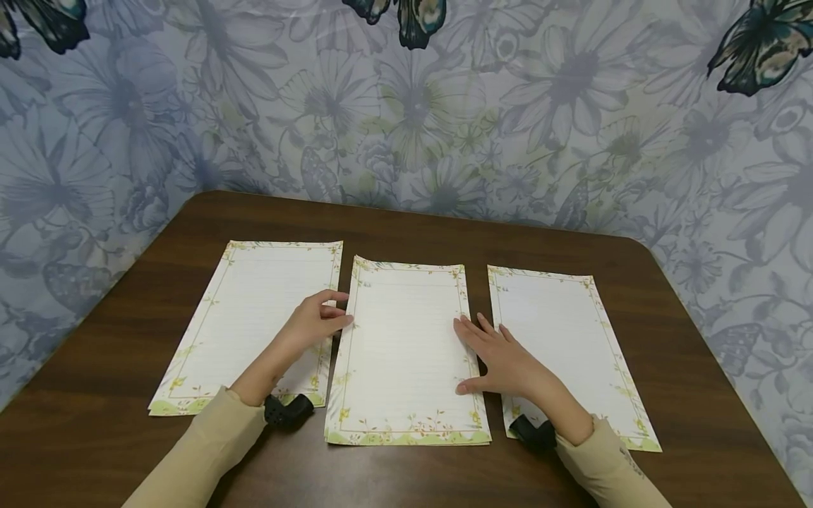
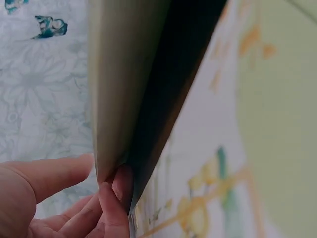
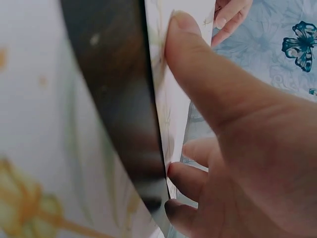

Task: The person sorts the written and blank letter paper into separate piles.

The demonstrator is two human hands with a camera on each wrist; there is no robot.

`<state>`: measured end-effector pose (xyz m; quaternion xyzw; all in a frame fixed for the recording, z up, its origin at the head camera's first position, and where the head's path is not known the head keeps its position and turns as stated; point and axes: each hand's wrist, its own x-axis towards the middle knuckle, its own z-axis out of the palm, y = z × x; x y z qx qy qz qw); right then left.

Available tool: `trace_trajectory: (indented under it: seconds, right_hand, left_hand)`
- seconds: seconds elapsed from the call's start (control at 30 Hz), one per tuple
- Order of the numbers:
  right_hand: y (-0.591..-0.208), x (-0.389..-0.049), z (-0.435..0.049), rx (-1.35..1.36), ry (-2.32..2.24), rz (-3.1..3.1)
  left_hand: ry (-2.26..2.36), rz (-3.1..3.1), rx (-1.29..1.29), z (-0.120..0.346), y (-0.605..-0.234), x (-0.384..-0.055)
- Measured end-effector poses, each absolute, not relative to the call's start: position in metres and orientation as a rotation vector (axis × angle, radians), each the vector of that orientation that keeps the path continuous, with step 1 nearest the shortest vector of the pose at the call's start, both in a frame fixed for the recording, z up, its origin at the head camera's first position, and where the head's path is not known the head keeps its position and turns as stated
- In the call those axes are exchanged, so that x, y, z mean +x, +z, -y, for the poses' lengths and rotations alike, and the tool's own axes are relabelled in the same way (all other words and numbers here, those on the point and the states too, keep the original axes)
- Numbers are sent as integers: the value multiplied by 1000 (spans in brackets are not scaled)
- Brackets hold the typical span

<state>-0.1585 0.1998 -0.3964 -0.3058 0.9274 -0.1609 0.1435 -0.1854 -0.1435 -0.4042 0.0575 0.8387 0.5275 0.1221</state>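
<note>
The middle stack of floral-bordered paper [image 1: 406, 353] lies on the table between two similar ones. At its left edge is my left hand [image 1: 311, 321], its thumb and fingertips against the side of the sheets. The left wrist view shows the thumb [image 2: 64, 173] at the near face and the other fingers [image 2: 116, 203] at the edge by the dark gap. My right hand [image 1: 498, 356] rests on the right edge of the same stack, fingers spread. In the right wrist view its thumb [image 3: 185, 37] lies on the sheet and the fingertips [image 3: 181, 213] touch the edge.
To the left lies another floral-bordered paper stack [image 1: 254, 310], partly under my left forearm. A third floral-bordered paper [image 1: 559, 324] lies to the right, partly covered by my right hand. The brown wooden table [image 1: 413, 480] meets a flower-patterned wall [image 1: 444, 120] behind.
</note>
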Motion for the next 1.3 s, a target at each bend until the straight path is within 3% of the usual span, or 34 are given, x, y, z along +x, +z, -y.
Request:
trace_trajectory:
  seconds: [0.27, 0.7, 1.3]
  right_hand:
    - [-395, -161, -196, -899, -463, -2675]
    - [-395, -164, -197, -908, -430, -2631]
    - [-396, -161, -199, -902, -457, -2634]
  left_hand:
    - [1563, -2407, 142, 143, -401, -184]
    - [1477, -1898, 464, 173, -386, -182]
    - [1514, -1869, 474, 171, -395, -185]
